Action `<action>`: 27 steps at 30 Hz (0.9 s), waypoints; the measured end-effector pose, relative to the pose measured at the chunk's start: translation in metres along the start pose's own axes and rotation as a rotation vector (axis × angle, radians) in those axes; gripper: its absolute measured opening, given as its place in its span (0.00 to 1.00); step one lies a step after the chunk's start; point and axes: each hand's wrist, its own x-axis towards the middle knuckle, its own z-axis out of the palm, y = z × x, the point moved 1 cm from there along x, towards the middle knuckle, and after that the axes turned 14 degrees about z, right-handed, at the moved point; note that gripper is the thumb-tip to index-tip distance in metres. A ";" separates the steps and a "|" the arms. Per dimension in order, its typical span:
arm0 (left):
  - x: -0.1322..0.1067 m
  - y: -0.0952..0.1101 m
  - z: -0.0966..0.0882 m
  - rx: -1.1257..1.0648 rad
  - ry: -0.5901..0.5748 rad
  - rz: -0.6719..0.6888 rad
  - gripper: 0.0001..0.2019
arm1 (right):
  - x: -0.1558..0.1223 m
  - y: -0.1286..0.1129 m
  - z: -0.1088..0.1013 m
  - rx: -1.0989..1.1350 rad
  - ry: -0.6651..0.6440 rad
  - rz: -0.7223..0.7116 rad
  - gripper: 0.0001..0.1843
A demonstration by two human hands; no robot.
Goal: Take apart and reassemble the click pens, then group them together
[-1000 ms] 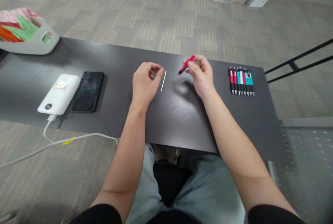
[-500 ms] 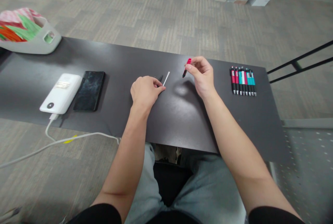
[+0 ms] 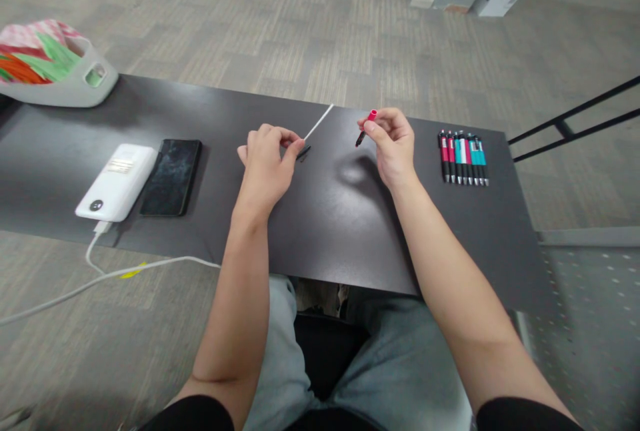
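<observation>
Above the middle of the dark grey, flat tabletop (image 3: 350, 237), the two hands are positioned apart from each other. The left hand (image 3: 266, 161) pinches the lower end of a thin, straight white rod (image 3: 319, 121) between thumb and fingers; the rod slants upward to the right in the view. A small, slender black part (image 3: 303, 153) lies just beside the left fingertips, partly hidden by them. The right hand (image 3: 394, 143) pinches a short red-and-black pen barrel (image 3: 373, 115) between thumb and fingers, clear of the surface, red end uppermost and tilted.

To the right, a side-by-side row of red, teal and white pens with black grips (image 3: 463, 159) rests on the tabletop, silver tips toward the person. To the left lie a black rectangular phone (image 3: 171, 177) and a white rounded power bank (image 3: 117, 181), the latter connected to a white cable (image 3: 155, 262). A white plastic basket (image 3: 100, 87) stands at the far left, holding colourful contents.
</observation>
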 end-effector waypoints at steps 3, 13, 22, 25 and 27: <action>0.003 -0.006 0.000 -0.171 0.077 0.020 0.09 | -0.003 -0.003 0.001 -0.037 -0.018 -0.011 0.39; 0.008 -0.005 -0.001 -0.359 0.181 0.062 0.12 | -0.014 -0.013 0.001 -0.363 0.013 -0.068 0.24; 0.009 0.002 -0.003 -0.304 0.181 0.046 0.02 | -0.023 -0.022 0.007 -0.481 -0.095 -0.047 0.10; 0.010 0.006 -0.004 -0.276 0.161 0.034 0.02 | -0.024 -0.022 0.009 -0.503 -0.107 -0.011 0.10; 0.010 0.007 -0.006 -0.260 0.142 0.027 0.02 | -0.024 -0.022 0.010 -0.504 -0.101 0.000 0.10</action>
